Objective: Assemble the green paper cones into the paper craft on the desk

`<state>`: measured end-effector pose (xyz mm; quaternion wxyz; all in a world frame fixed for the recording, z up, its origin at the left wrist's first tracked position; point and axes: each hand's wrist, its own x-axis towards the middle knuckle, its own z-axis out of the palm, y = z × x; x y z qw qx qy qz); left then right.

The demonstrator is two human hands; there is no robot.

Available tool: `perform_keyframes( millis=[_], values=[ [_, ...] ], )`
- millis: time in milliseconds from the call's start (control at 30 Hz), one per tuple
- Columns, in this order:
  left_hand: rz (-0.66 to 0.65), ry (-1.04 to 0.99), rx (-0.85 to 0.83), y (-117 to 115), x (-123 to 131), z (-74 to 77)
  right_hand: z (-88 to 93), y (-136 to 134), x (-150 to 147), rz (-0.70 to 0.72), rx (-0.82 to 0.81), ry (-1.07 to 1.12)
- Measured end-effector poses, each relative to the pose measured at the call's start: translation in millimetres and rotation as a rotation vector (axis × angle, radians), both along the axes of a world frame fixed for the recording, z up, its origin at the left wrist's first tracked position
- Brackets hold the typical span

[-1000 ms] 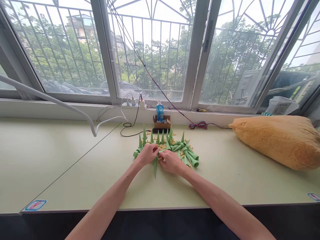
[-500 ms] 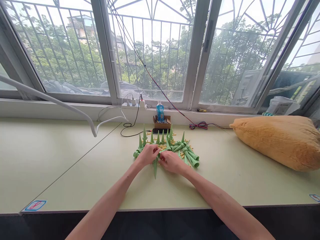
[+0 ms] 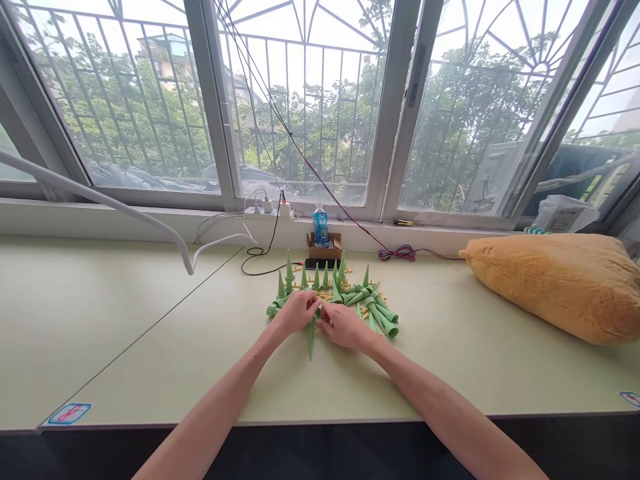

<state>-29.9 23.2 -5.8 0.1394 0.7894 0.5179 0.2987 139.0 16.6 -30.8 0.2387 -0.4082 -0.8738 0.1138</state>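
Observation:
My left hand and my right hand meet at the middle of the pale green table, fingers curled together around the wide end of a green cone spike whose tip points toward me. Just beyond the hands lies a pile of green cone spikes, some lying flat, several standing upright, mixed with small yellow pieces. What the fingertips pinch between them is too small to make out.
A small cardboard box and a blue bottle stand by the window sill behind the pile. Black and red cables run along the sill. A tan plush cushion lies at the right. A white tube crosses the left side.
Nothing has visibly changed apart from a slight shift of the view; both hands stay closed on the cone at the same spot.

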Motion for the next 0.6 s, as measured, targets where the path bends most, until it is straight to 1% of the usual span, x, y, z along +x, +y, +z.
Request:
perform_keyframes(
  millis=[267,600],
  values=[
    [-0.021,-0.020,-0.007,-1.3,-0.1,0.1,-0.7,-0.1,-2.4,0.012,0.026,0.069],
    [-0.003,-0.008,-0.019,-1.5,0.2,-0.4,0.6,-1.7,-2.2,0.011,0.044,0.117]
  ],
)
